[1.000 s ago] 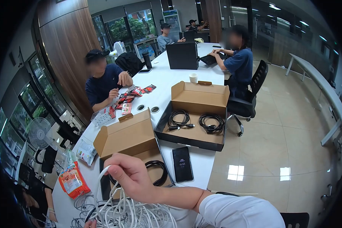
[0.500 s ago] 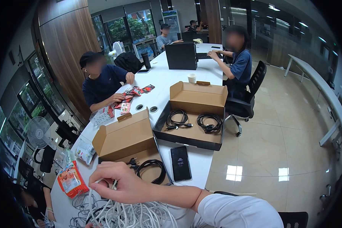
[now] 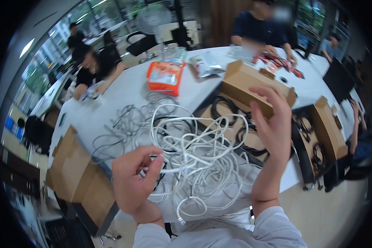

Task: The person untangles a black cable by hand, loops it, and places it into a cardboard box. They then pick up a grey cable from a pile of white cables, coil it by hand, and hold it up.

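Left hand point(image 3: 134, 184) pinches a strand of the white cables point(image 3: 194, 159), thumb against fingers. Right hand point(image 3: 273, 124) is open, fingers up, just beside the tangle; can't tell if it touches. The tangle lies on the worktop point(image 3: 128, 89), near edge. Behind it: an open box point(image 3: 246, 78) with black cables point(image 3: 221, 105), and an orange packet point(image 3: 164, 76).

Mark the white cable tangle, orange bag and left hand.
white cable tangle point(image 3: 192, 153): head view, dense middle.
orange bag point(image 3: 164, 77): head view, front face.
left hand point(image 3: 132, 182): head view, hand's middle.
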